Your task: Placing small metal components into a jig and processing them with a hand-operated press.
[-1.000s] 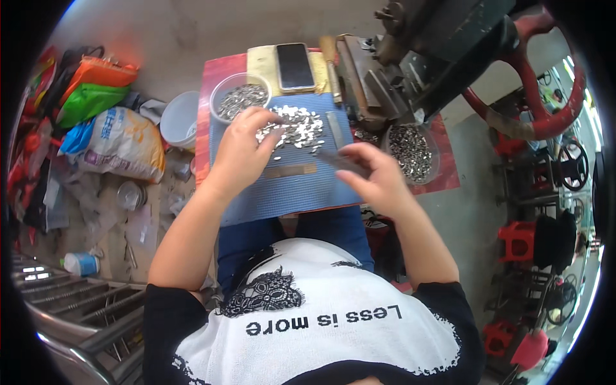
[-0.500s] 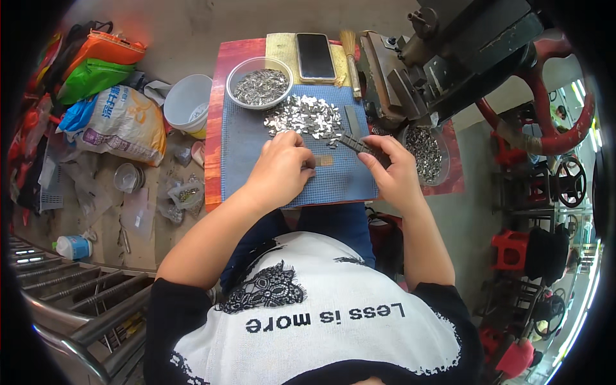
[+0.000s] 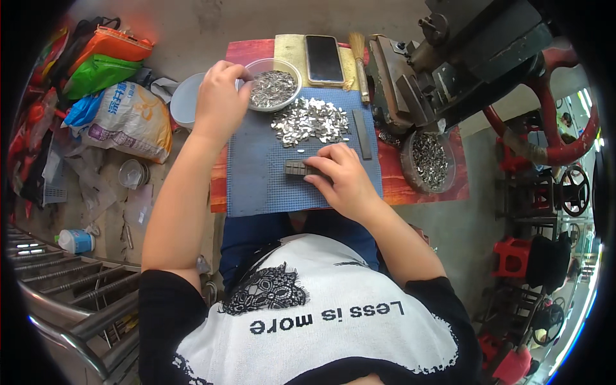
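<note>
My right hand (image 3: 342, 179) rests low on the blue mat (image 3: 256, 186). Its thumb and fingers pinch the right end of a dark grooved metal block (image 3: 296, 169). My left hand (image 3: 221, 96) hovers by the left rim of a clear round bowl (image 3: 273, 86), its fingers curled toward the thumb; what lies between them is hidden. Small shiny metal pieces fill the bowl. Just in front of it spreads a loose pile of flat silvery metal pieces (image 3: 311, 122). A flat dark metal bar (image 3: 362, 133) lies right of the pile.
A phone (image 3: 324, 59) and a straw brush (image 3: 359, 64) lie at the back. A heavy press machine (image 3: 410, 90) stands at the right, beside a tub of metal pieces (image 3: 428, 162). Left of the table are a white bucket (image 3: 186, 102) and a stuffed sack (image 3: 122, 122).
My left hand has gone from the mat up and left to the bowl. My right hand has brought the block down and left onto the mat, away from the pile.
</note>
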### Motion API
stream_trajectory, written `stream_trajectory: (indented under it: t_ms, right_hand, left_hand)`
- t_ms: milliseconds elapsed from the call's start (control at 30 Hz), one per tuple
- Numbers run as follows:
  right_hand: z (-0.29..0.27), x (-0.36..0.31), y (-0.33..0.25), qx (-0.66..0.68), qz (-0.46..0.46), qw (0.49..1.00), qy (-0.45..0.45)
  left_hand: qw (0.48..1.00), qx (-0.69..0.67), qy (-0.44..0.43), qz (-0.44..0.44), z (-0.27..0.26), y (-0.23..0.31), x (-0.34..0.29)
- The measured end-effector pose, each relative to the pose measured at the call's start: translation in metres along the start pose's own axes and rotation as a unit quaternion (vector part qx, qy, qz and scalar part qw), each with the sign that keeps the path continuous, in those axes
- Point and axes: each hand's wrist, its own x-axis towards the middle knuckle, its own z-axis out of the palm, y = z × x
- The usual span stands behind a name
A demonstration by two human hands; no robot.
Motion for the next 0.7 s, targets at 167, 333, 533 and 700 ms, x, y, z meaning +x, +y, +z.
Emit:
stream_trajectory:
  t_ms: [167, 333, 533, 700]
  right_hand:
    - [0.002, 0.016, 0.01, 0.021, 0.056, 0.998, 0.004]
    - [0.007, 0.042, 0.024, -0.029, 0.031, 0.999, -0.024]
    - [-0.003, 0.042, 0.024, -0.036, 0.037, 0.998, -0.036]
    - [-0.037, 0.022, 0.013, 0.005, 0.097, 0.992, -0.079]
  left_hand:
    - [0.992, -0.124, -0.028, -0.01, 0.004, 0.016, -0.034]
    - [0.972, -0.175, -0.147, -0.061, 0.012, 0.035, -0.066]
    - [0.971, -0.142, -0.181, -0.06, 0.018, 0.034, -0.074]
    - [0.98, -0.117, -0.156, -0.032, 0.026, 0.032, -0.078]
